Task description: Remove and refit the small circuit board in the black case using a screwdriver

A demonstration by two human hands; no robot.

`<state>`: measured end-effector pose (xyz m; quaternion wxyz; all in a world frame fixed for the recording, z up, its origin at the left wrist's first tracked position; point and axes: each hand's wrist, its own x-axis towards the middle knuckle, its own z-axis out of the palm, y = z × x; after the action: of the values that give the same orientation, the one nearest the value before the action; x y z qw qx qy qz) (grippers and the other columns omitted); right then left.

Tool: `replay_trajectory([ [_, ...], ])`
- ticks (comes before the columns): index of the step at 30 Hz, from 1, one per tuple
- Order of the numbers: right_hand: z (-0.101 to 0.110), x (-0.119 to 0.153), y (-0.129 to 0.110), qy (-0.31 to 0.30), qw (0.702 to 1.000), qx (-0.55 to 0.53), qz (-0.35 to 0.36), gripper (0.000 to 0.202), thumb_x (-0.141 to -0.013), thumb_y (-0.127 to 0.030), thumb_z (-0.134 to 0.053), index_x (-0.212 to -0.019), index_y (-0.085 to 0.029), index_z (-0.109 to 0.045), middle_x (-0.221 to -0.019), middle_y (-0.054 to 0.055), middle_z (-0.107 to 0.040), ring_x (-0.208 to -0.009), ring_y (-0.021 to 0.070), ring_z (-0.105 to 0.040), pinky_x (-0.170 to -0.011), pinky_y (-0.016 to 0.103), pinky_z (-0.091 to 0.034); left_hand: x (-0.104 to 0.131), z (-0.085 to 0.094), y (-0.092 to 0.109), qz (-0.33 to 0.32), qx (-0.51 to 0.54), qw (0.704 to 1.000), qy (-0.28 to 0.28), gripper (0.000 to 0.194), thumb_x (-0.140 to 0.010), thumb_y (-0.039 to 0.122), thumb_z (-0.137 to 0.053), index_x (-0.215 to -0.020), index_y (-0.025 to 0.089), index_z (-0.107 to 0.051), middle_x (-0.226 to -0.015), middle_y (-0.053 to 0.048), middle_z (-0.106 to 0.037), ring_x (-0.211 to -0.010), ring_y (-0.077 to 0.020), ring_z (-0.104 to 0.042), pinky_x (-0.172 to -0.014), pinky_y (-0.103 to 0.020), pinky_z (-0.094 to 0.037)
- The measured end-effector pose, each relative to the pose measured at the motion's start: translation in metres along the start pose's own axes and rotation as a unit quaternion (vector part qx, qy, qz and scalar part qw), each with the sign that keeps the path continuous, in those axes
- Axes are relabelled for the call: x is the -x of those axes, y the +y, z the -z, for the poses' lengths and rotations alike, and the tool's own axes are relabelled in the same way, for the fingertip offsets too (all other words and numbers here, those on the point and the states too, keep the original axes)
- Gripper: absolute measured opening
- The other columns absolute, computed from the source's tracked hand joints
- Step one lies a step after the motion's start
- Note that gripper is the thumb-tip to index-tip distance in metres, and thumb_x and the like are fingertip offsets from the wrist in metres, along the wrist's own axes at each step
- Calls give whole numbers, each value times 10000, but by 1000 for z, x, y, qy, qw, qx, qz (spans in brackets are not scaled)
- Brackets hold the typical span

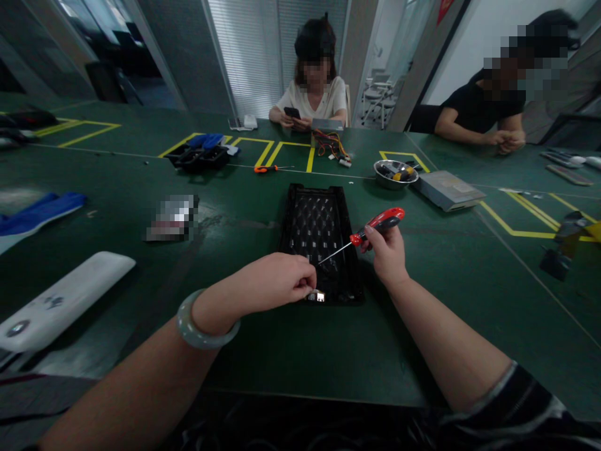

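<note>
A black rectangular casing (314, 219) with a quilted pattern inside lies on the green table in front of me. My right hand (387, 250) is closed around a red and black screwdriver (384, 220), whose thin shaft slants down to the left over the casing. Over the casing's near left part, the fingers of my left hand (282, 280) are pinched together close to the screwdriver's tip. What they hold, if anything, is too small to make out. Just below those fingertips, a small shiny metal connector (320, 297) shows at the casing's near end.
Beyond the casing are an orange screwdriver (266, 169), a metal bowl (395, 183), a grey box (449, 190), coloured cables (331, 143) and a black tray (198, 160). To the left lie a white panel (70, 297) and blue gloves (42, 213). Two people sit across the table (235, 213).
</note>
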<state>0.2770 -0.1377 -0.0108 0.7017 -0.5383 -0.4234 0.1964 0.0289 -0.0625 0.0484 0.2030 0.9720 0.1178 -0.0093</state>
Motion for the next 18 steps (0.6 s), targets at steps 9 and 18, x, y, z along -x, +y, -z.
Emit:
replay_trajectory([
  [9, 1, 0, 2, 0, 1000, -3, -4, 334, -765, -476, -766, -826, -248, -530, -620, -60, -585, -483, 126, -543, -495, 325, -456, 0, 5, 2, -39, -38, 998, 13, 189, -946, 214, -589, -1064, 234, -736, -980, -1, -716, -863, -158, -671, -803, -272, -472],
  [18, 1, 0, 3, -5, 1000, 7, 2, 302, -794, -453, -744, -840, -248, -528, -605, -59, -580, -489, 131, -541, -501, 331, -466, 0, -1, 2, -32, -51, 998, 5, 157, -943, 223, -597, -1025, 239, -730, -955, 14, -712, -852, -157, -669, -805, -286, -476],
])
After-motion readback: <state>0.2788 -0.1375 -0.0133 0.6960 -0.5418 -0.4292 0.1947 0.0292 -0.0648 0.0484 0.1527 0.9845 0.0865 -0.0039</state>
